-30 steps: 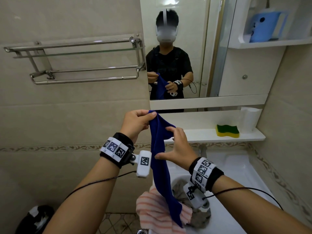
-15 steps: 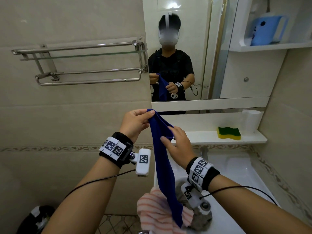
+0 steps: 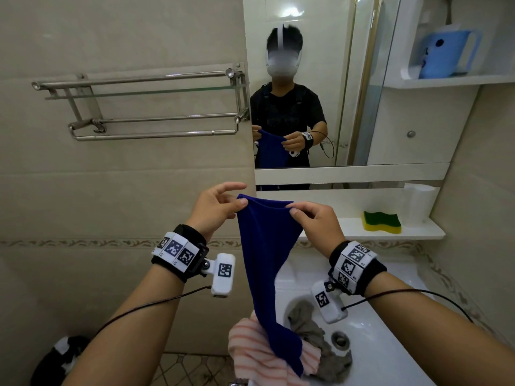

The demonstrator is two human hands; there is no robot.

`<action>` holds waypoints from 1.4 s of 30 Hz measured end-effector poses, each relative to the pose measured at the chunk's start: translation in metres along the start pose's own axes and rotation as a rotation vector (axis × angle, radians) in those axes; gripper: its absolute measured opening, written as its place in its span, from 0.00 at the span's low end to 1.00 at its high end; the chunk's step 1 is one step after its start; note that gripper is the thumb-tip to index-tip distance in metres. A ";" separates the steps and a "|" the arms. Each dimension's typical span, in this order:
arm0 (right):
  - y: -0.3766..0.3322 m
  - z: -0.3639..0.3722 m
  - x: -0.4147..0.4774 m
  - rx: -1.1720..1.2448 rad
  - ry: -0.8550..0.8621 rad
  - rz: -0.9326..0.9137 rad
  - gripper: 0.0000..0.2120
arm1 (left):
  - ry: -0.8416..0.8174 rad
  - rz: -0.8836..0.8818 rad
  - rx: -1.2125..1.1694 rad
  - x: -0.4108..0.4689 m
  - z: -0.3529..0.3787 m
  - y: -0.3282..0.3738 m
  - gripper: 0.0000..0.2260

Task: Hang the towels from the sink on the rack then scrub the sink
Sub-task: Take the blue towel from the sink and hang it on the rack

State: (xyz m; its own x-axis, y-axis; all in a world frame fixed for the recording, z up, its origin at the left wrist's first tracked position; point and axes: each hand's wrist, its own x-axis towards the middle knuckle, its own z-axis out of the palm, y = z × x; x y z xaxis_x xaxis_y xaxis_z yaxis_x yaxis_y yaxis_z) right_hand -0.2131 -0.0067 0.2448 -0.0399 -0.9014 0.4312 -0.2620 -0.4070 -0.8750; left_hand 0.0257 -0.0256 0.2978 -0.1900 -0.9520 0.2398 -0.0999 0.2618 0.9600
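Note:
I hold a dark blue towel [image 3: 267, 263] up over the white sink [image 3: 370, 346]. My left hand [image 3: 214, 208] pinches its top left corner and my right hand [image 3: 317, 222] pinches the top right corner, so the upper edge is spread between them. The towel's lower end hangs down onto a pink striped towel [image 3: 250, 349] draped over the sink's front left rim. A grey towel [image 3: 312, 327] lies crumpled in the basin beside the drain [image 3: 340, 339]. The steel towel rack [image 3: 156, 126] is on the wall up to the left, bare.
A green and yellow sponge [image 3: 381, 222] lies on the white shelf [image 3: 418, 232] behind the sink, next to a white cup [image 3: 418, 203]. A mirror [image 3: 320, 79] above reflects me. A blue jug [image 3: 446, 52] stands on the upper right shelf. A dark object [image 3: 60, 358] sits on the floor at left.
My right hand has slid up along the blue towel to its top edge and pulled right, spreading the upper edge that hung bunched. The view has shifted so the rack sits lower and closer.

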 end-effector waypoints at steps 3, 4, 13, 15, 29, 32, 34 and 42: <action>-0.012 -0.007 0.006 -0.110 -0.015 -0.070 0.08 | -0.124 0.024 0.128 -0.003 0.003 0.001 0.15; -0.016 -0.009 0.007 -0.151 -0.022 -0.090 0.06 | -0.147 0.023 0.188 -0.003 0.004 0.001 0.16; -0.040 -0.027 0.019 -0.359 -0.049 -0.091 0.03 | -0.172 0.005 0.295 0.002 0.006 0.001 0.02; -0.040 -0.034 0.020 -0.329 -0.122 -0.050 0.04 | -0.153 -0.016 0.291 0.005 0.004 0.003 0.02; -0.089 -0.079 0.048 -0.263 -0.095 -0.156 0.04 | -0.148 0.068 -0.061 0.028 -0.003 0.056 0.04; -0.119 -0.087 0.068 -0.280 -0.049 -0.250 0.07 | -0.121 0.174 -0.167 0.040 -0.004 0.087 0.05; -0.137 -0.090 0.080 -0.349 -0.023 -0.281 0.11 | -0.103 0.214 -0.225 0.048 -0.004 0.104 0.06; -0.159 -0.098 0.086 -0.387 -0.357 -0.183 0.13 | -0.058 0.227 -0.259 0.060 0.000 0.122 0.09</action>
State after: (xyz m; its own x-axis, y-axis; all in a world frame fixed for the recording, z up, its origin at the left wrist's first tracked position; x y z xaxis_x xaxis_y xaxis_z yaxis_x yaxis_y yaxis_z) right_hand -0.2695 -0.0048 0.4422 0.3511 -0.8429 0.4078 -0.5721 -0.5379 -0.6192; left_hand 0.0018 -0.0508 0.4297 -0.2353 -0.8617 0.4496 0.2013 0.4093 0.8899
